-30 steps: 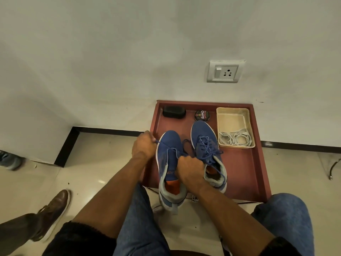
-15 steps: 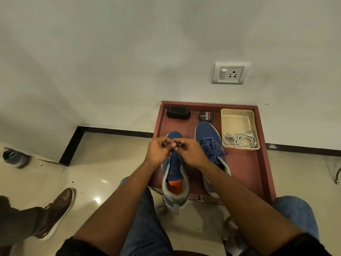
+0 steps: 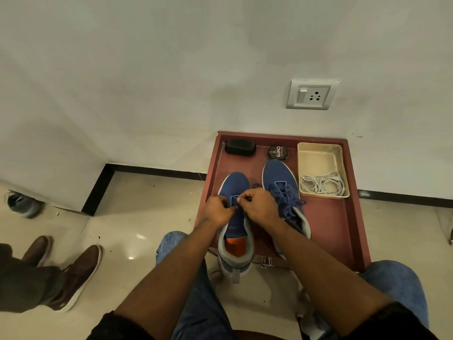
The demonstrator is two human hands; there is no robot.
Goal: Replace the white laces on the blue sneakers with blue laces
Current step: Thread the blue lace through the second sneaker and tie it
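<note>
Two hands meet over the left sneaker (image 3: 234, 190) on the red tray (image 3: 343, 229): the left hand (image 3: 218, 211) and right hand (image 3: 259, 207) each pinch blue lace (image 3: 234, 199), mostly hidden under curled fingers. White laces (image 3: 322, 185) lie in the far-right bin (image 3: 318, 155).

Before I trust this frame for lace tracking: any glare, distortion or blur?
Head view: bright glare spots on the floor tiles; wide-angle bending curves the skirting; the blue lace between left hand and right hand is too small to resolve.
</note>
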